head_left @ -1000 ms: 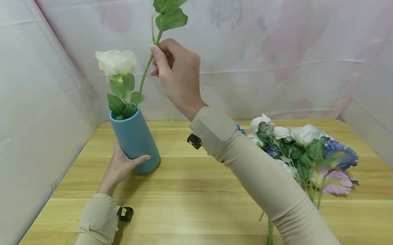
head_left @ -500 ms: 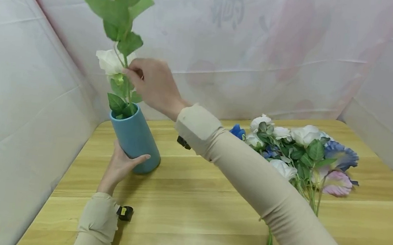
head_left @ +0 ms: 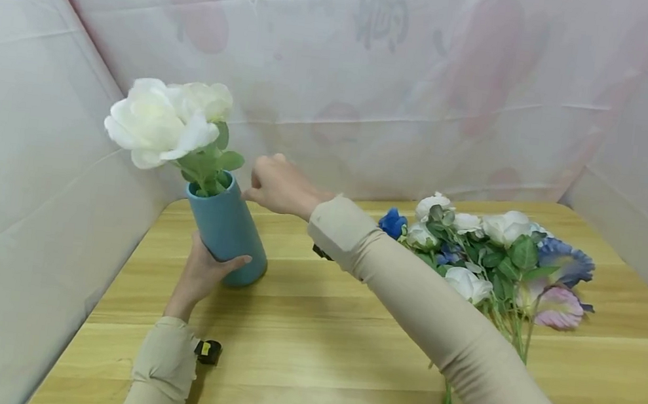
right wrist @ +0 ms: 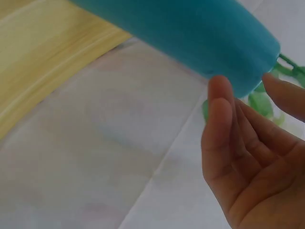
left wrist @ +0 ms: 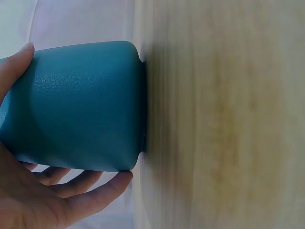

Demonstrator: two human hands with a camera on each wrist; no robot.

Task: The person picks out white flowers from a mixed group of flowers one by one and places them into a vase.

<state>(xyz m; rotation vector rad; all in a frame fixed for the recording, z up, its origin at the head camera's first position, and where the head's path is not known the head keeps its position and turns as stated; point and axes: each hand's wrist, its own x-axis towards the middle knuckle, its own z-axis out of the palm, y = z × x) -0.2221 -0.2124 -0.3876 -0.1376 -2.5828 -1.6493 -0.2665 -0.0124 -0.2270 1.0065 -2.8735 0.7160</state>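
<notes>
A blue vase (head_left: 227,234) stands on the table at the left, with two white flowers on leafy green stems in it. The larger white flower (head_left: 151,121) leans left over the rim and partly covers the other white flower (head_left: 210,99). My left hand (head_left: 202,273) grips the lower part of the vase; the left wrist view shows thumb and fingers around its wall. Beside the vase's rim is my right hand (head_left: 284,185). In the right wrist view its fingers (right wrist: 219,129) are loosely bent, the thumb stands apart, and nothing lies between them.
On the right side of the wooden table (head_left: 313,359) lies a pile of flowers (head_left: 490,259), white, blue and pink, with green stems pointing toward the front. My right forearm crosses over part of it. White cloth walls (head_left: 399,104) enclose the table's back and sides.
My right hand has lowered a white flower's stem into the vase, let go of it and drawn back to the right of the rim. The left hand has kept its grip on the vase.
</notes>
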